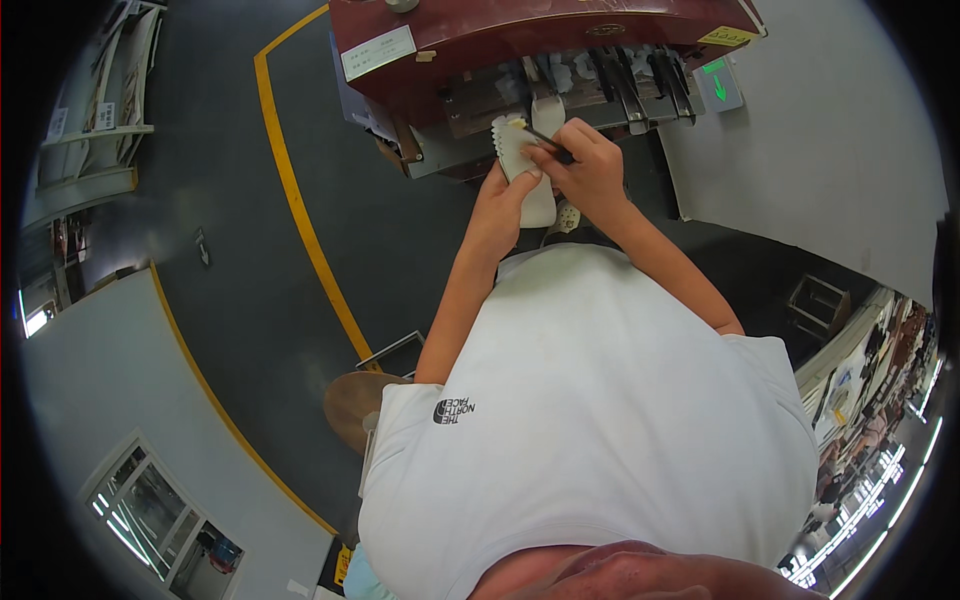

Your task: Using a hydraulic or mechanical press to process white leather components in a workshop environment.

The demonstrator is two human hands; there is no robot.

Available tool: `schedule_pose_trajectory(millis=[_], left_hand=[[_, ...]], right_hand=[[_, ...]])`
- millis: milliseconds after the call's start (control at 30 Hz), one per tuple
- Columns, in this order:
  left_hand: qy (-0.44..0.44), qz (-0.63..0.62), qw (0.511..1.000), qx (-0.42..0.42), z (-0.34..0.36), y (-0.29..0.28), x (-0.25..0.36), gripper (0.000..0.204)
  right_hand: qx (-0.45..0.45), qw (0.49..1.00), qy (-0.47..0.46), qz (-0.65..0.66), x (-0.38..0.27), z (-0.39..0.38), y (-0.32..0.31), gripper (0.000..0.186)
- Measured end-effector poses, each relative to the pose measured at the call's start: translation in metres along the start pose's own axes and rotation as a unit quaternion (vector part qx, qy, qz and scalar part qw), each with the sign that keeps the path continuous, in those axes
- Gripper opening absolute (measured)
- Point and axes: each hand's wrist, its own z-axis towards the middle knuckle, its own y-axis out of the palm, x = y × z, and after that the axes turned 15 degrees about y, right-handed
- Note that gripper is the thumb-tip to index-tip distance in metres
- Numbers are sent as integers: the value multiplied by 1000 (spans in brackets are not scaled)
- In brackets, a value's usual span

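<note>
Head view: L hand (pixel 497 208) closed on white piece (pixel 511 148), scalloped edge toward upper L. R hand (pixel 592 168) w/ thin dark tool (pixel 548 145) in tight pinch, tip at or v. nr yellowish spot (pixel 518 124) on piece's far end; contact, can't tell. Piece held up btwn white shirt (pixel 600 380) and red machine (pixel 560 25), nr white pad (pixel 548 116). Clamps (pixel 628 95) under machine, R of hands. Yellow line (pixel 290 180) on dark floor (pixel 235 300), L side. Green-arrow sign (pixel 719 86), far R of machine.
</note>
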Motion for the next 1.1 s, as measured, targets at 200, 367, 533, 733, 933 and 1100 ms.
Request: schedule_pose_trajectory(millis=[200, 367, 533, 733, 933, 1100], left_hand=[[-27, -143, 989, 24, -1, 0, 9, 43], [-10, -148, 985, 86, -7, -42, 5, 28], [130, -170, 949, 230, -50, -160, 33, 23], [257, 43, 912, 318, -84, -199, 89, 24], [267, 28, 954, 134, -66, -172, 89, 18], [43, 67, 997, 5, -25, -86, 35, 24]], right_hand=[[24, 979, -201, -37, -9, -12, -11, 18], [-226, 967, -45, 113, -40, -34, -41, 12], [-272, 882, 71, 379, -27, -33, -129, 16], [-339, 741, -128, 565, -27, -8, -206, 26], [-386, 756, -67, 525, -5, -5, -157, 23], [-373, 864, 234, 244, -2, 1, -72, 19]])
